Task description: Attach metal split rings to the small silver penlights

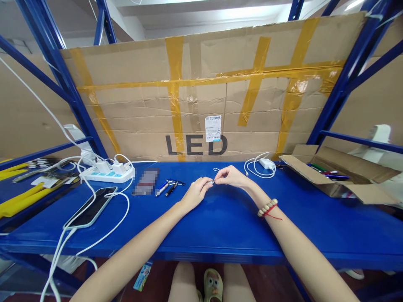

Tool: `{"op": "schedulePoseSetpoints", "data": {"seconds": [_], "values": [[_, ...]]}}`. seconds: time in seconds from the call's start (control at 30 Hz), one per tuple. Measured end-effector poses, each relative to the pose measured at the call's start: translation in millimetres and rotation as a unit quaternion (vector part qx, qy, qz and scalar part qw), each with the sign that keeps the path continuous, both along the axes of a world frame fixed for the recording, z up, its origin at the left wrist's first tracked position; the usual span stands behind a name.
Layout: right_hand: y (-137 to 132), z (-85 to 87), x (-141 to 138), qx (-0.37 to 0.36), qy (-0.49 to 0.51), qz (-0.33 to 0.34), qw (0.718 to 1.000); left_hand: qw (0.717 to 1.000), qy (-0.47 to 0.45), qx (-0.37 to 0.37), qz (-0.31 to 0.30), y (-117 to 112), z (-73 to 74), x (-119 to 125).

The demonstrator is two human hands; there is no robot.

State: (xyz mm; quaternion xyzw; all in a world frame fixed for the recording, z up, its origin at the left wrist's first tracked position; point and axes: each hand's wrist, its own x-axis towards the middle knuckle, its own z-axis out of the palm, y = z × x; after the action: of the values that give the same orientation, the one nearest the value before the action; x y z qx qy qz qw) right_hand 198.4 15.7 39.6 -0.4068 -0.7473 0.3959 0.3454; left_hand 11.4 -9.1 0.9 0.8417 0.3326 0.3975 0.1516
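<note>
Over the middle of the blue shelf top [233,222], my left hand [197,192] and my right hand [231,176] meet fingertip to fingertip. Both are closed in a pinch on a small dark and silvery piece [213,182], too small to name and mostly covered by the fingers. A thin pale loop [216,169] shows just behind my right fingertips. Left of my left hand lie a blue and silver pen [163,188] and a black pen [171,189], close together. A beaded bracelet [267,207] with a red string circles my right wrist.
Left stand a white power strip [108,174] with plugs and a phone [91,207] crossed by white cables. A blurred flat item [146,181] lies beside the pens. Rightward are a charger with coiled cable [267,163] and an open cardboard box [333,180] holding pens. Taped cardboard [141,113] closes the back.
</note>
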Motion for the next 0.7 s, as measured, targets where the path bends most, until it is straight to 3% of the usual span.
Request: {"op": "schedulePoseSetpoints", "data": {"seconds": [0.23, 0.53, 0.7], "values": [[-0.4, -6.4, -0.1, -0.032, -0.039, -0.012, 0.999, 1.000, 0.015, -0.001, -0.007, -1.8, -2.0, -2.2], [-5.5, -5.5, -7.0, -0.013, -0.039, 0.028, 0.999, 0.999, 0.035, -0.007, 0.005, 2.0, -1.4, -7.6], [-6.7, -3.7, -6.2, -0.042, -0.045, 0.047, 0.997, 0.999, 0.042, -0.001, -0.003, 2.5, -2.3, -8.5]]}}
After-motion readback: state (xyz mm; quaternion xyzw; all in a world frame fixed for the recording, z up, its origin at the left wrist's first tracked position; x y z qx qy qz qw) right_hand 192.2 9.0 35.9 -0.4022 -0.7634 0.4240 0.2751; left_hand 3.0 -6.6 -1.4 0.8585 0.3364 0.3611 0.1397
